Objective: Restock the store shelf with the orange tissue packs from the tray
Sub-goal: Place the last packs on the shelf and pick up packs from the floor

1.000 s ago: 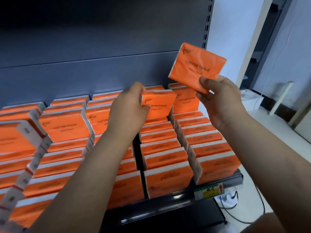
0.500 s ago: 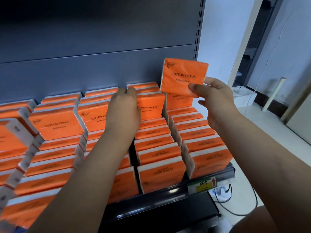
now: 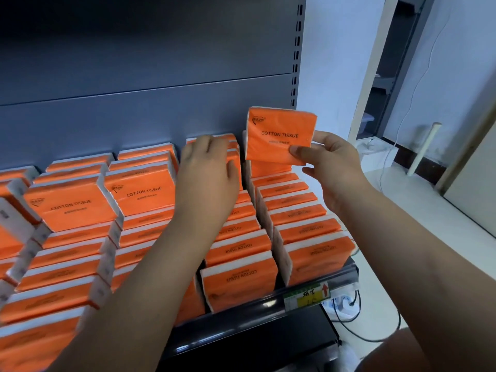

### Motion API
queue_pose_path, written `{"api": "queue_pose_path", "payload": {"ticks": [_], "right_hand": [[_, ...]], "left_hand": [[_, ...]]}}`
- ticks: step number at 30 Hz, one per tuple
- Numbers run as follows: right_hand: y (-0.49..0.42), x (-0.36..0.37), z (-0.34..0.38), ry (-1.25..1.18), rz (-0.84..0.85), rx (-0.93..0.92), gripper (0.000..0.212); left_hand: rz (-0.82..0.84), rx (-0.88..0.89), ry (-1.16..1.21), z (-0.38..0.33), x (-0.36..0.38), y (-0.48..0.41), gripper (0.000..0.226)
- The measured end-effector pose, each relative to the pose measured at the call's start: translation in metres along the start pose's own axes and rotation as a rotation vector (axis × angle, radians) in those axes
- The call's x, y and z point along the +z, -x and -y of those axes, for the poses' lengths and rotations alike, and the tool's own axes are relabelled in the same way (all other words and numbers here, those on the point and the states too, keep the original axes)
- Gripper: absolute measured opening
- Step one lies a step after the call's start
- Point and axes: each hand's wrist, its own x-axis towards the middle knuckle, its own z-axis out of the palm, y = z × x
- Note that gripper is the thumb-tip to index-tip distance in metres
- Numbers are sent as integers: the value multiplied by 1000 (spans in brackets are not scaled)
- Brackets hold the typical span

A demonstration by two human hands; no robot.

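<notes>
Placing step: the right hand [image 3: 332, 170] pinches a tissue pack [image 3: 279, 135] over the shelf [image 3: 241, 310], rightmost row. The left hand [image 3: 206, 173] lies flat, fingers released, on neighbouring packs [image 3: 234, 157]. Next, I judge, lower the pack in upright.

Retail shop, grey metal display shelf [image 3: 228, 322] w/ slotted upright [image 3: 296, 49] & flat back panel [image 3: 134, 76], many rows of identical orange tissue packs [image 3: 142, 189] as stock, yellow-green price tag [image 3: 306, 295] in clear strip on shelf front edge, white wall [image 3: 335, 63] at right
</notes>
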Motion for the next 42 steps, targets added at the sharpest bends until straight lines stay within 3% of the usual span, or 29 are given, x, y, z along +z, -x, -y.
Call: {"api": "queue_pose_path", "payload": {"ticks": [4, 9, 12, 16, 19, 22, 26, 33, 38, 41, 42], "right_hand": [[-5, -11, -3, 19, 28, 5, 28], [-12, -23, -14, 213, 68, -113, 24], [-16, -20, -24, 346, 83, -179, 32], [-20, -6, -39, 446, 51, -190, 33], [-22, 4, -42, 445, 6, -162, 38], [-20, 10, -40, 445, 1, -116, 42], [-17, 12, -42, 515, 42, -79, 31], [-15, 9, -38, 538, 78, -13, 35], [-7, 7, -28, 549, 58, 85, 43], [4, 5, -19, 546, -25, 184, 8], [10, 4, -17, 525, -49, 197, 13]], "left_hand": [[49, -105, 306, -34, 9, 6, 21], [262, -467, 748, -56, 18, 10, 25], [370, -577, 819, -59, 22, 12, 29], [391, -650, 837, -57, 28, 11, 21], [441, -651, 861, -55, 30, 10, 12], [486, -643, 909, -52, 33, 10, 16], [522, -643, 953, -50, 36, 11, 10], [484, -670, 968, -52, 34, 11, 13], [389, -516, 726, -56, 33, 15, 10], [356, -415, 607, -68, 24, 21, 26], [366, -368, 559, -73, 19, 24, 33]]}}
